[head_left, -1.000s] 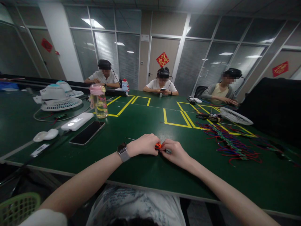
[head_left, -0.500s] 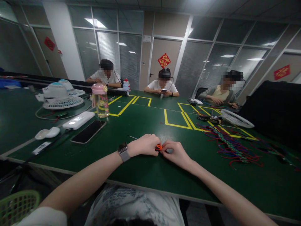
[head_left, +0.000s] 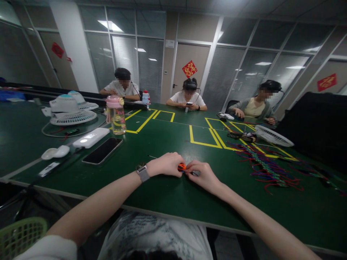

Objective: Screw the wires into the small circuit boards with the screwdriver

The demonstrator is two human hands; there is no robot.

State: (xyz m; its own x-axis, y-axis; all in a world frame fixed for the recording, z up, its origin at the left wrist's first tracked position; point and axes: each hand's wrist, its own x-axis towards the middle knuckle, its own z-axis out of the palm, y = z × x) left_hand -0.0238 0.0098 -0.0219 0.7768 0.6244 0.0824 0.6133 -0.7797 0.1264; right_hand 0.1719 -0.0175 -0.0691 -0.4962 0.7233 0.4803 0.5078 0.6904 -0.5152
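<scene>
Both hands meet near the green table's (head_left: 168, 195) front edge: left hand (head_left: 166, 164) closed around a small orange-handled tool (head_left: 181, 167), right hand (head_left: 203, 175) pinching at its tip. Risk: tip slips, jabbing the right fingers

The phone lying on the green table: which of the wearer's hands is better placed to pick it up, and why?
Probably the left hand: the phone lies on its side of the table; the right hand would have to cross over.
</scene>
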